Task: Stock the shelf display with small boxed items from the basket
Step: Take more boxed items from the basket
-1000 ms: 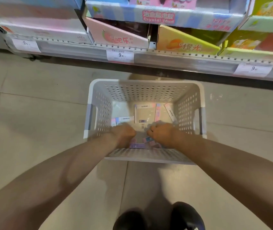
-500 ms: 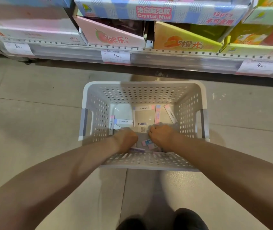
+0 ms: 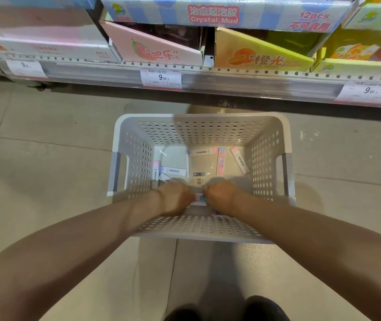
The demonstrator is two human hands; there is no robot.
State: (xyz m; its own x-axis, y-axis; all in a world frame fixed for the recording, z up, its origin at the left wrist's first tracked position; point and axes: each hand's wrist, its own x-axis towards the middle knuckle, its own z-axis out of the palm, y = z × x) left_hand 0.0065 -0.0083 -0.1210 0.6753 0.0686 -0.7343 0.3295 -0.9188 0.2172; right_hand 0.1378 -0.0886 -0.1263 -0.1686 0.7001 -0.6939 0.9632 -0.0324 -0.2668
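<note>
On the floor, head view: a white perforated basket [image 3: 202, 230] stands on the tiles just near of the shelf [image 3: 208, 76].
Basket contents: small boxed items [image 3: 220, 161] lie flat on the bottom, most toward the far half; a larger flat pack [image 3: 202, 169] lies among them.
Left hand [image 3: 175, 198]: inside the basket at its near wall, fingers curled downward; whether it has hold of anything cannot be told.
Right hand [image 3: 219, 196]: just beside the left, fingers curled; a pink-and-blue box [image 3: 199, 197] shows between the two hands, touching both, but the grip itself is hidden.
Shelf stock: a pink display carton [image 3: 154, 46] and an orange display carton [image 3: 261, 55] sit side by side under a blue carton marked Crystal Mud [image 3: 215, 16]; price tags [image 3: 161, 77] hang on the rail.
Change from half a second ago: both hands have drawn closer together; the loose box that lay visible between them is now mostly covered. Basket and far boxes have not shifted.
</note>
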